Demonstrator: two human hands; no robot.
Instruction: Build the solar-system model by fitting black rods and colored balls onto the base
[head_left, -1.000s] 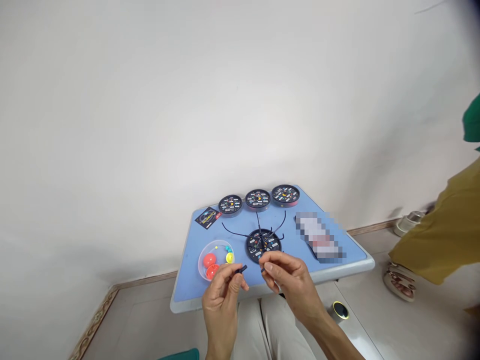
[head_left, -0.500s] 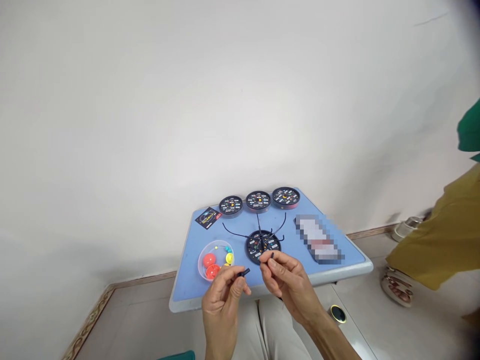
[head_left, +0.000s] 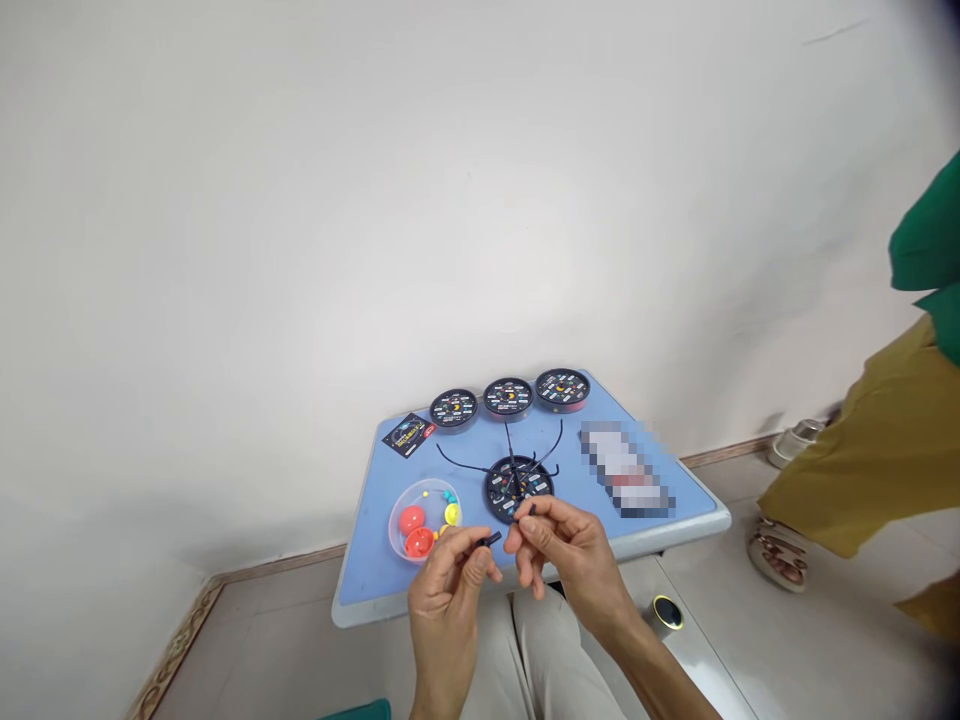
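Note:
Between the thumb and fingers of my left hand is a short black plastic piece, its end pointing right. My right hand pinches another small black piece, mostly covered by the fingertips. The two hands are close but apart, above the table's front edge. Just beyond them stands a round black base printed with small planets, with several thin curved black arms rising from its centre post. Left of it, a clear round bowl holds red half-spheres and smaller yellow and blue pieces.
Three round black discs line the back of the blue table. A dark printed card lies at the back left, a blurred-out flat object at the right. A person in green and mustard clothing stands at the right.
My right hand has shifted slightly left, bringing its piece a little nearer the left hand. The whole view has moved slightly, and more of the person's green sleeve shows.

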